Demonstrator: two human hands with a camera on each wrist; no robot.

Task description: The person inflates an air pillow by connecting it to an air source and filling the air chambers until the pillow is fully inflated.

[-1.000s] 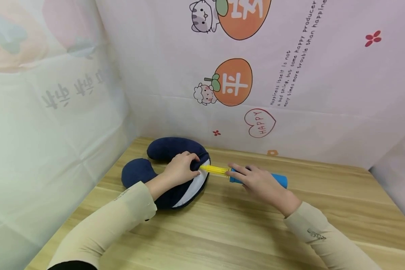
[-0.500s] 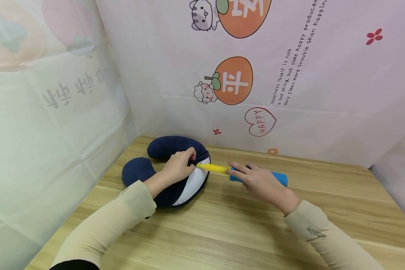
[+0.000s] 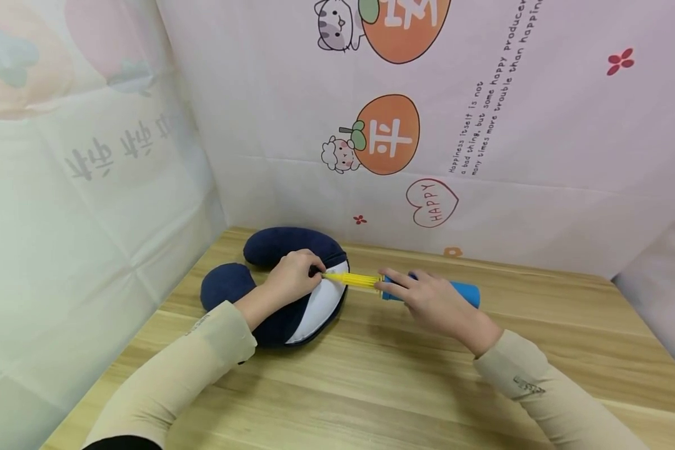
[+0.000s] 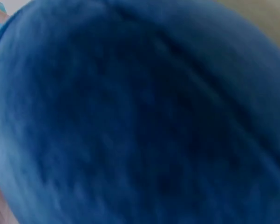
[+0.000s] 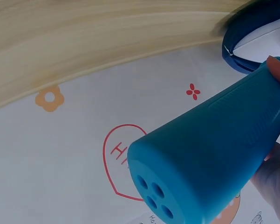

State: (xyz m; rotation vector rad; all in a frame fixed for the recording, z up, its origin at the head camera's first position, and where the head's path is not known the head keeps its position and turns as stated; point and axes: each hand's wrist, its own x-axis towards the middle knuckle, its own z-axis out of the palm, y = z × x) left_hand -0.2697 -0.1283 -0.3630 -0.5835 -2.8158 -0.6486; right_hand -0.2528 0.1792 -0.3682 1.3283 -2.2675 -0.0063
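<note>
A navy U-shaped neck pillow (image 3: 284,242) with a white panel (image 3: 327,300) lies on the table. Over its inner side, my left hand (image 3: 288,280) pinches a small black piece (image 3: 315,270) between thumb and fingers. The tip of a yellow nozzle (image 3: 360,280) comes right up to these fingertips, crossing the white panel. This nozzle belongs to a blue hand pump (image 3: 465,294), which my right hand (image 3: 432,305) grips around its body. In the right wrist view, the pump's round end shows several holes. Navy plush of the pillow (image 4: 130,116) fills most of the left wrist view.
The wood-grain table (image 3: 427,381) runs back to a printed white cloth (image 3: 292,125), and another cloth wall (image 3: 90,250) rises at the left. The pillow sits near the table's back left corner.
My left hand has drawn slightly leftward, and more of the nozzle's tip and the white panel shows. The right hand and pump have barely moved.
</note>
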